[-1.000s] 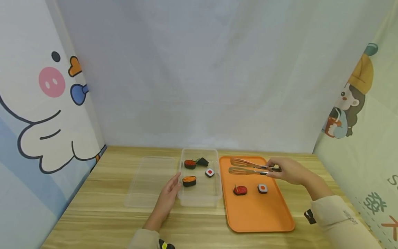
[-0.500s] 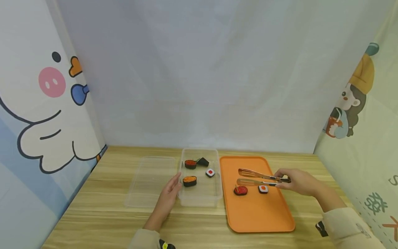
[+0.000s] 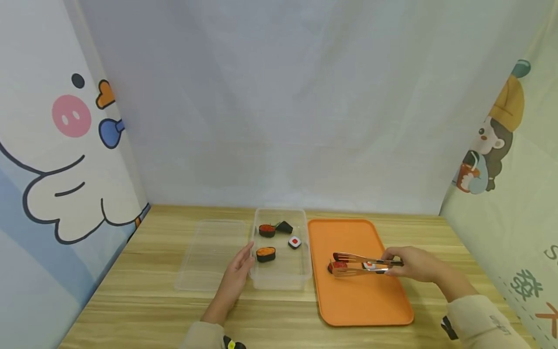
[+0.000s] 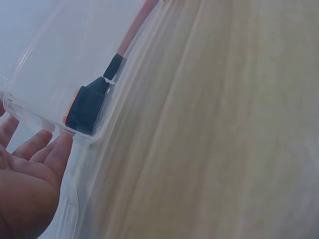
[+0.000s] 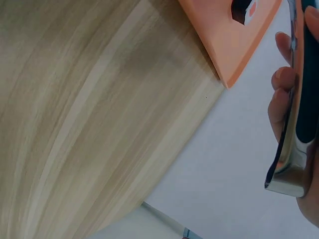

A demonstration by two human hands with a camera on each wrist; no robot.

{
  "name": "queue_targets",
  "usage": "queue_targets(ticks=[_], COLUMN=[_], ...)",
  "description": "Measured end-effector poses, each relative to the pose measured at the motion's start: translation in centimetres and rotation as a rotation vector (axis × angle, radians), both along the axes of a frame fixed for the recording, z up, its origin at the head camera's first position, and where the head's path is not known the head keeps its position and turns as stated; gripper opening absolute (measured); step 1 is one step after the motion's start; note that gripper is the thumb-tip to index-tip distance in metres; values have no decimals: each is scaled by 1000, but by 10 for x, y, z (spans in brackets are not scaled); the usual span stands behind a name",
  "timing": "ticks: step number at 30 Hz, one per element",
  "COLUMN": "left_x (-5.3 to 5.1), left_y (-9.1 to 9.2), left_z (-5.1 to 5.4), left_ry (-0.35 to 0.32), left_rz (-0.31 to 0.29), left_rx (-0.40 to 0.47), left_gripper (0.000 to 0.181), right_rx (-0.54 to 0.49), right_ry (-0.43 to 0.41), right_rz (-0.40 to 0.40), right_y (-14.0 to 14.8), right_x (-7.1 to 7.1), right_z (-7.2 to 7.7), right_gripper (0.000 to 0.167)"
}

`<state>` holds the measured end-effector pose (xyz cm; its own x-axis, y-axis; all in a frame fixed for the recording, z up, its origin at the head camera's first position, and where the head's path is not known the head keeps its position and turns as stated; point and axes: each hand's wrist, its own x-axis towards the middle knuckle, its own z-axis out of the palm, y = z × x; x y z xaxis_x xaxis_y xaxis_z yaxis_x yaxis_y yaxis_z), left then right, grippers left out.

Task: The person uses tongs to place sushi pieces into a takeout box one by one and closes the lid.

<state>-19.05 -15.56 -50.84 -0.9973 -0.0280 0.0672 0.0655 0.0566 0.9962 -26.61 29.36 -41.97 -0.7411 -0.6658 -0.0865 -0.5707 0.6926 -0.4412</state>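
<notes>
My right hand (image 3: 410, 263) grips metal tongs (image 3: 350, 257) with dark handle grips. Their two arms are spread over the orange tray (image 3: 359, 303), one beyond and one in front of a red-topped toy sushi (image 3: 337, 265). A square white sushi roll (image 3: 368, 265) is partly covered by the tongs near the handles. My left hand (image 3: 237, 271) touches the left wall of the clear plastic box (image 3: 283, 276); its fingers (image 4: 59, 154) lie against the rim in the left wrist view. Inside sit an orange-topped sushi (image 3: 265, 254), a red-topped one (image 3: 267, 230), a black piece (image 3: 285, 227) and a white roll (image 3: 294, 242).
A clear flat lid (image 3: 211, 257) lies left of the box on the wood-grain table (image 3: 144, 291). The tray stands just right of the box. A pale curtain (image 3: 279, 121) rises behind the table, with printed cloths at both sides.
My right hand has brought the tongs toward me and down, from the tray's far part to around the red-topped sushi. My left hand and the box have stayed put.
</notes>
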Motion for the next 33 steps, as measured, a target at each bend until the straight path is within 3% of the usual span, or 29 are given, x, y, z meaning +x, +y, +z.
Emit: queue_targets(ticks=[7,15,24,33], left_x=[-1,-1,-1,-2], left_y=[0,0,-2,-2], left_z=[-1,-2,-3,-5], left_ry=[2,13,12,9], left_rz=[-2,-10,-4,-10], left_rx=[13,21,2,8], left_gripper=[48,48,47,47], right_rx=[33,27,-26,-33], right_ry=[38,59,121,124], right_rz=[-2,-18,-18,-14], right_y=[-3,-6,-8,-28], right_x=[-3,-1,-5,-15], right_z=[-6,-3,20,46], right_gripper=[16,12,13,14])
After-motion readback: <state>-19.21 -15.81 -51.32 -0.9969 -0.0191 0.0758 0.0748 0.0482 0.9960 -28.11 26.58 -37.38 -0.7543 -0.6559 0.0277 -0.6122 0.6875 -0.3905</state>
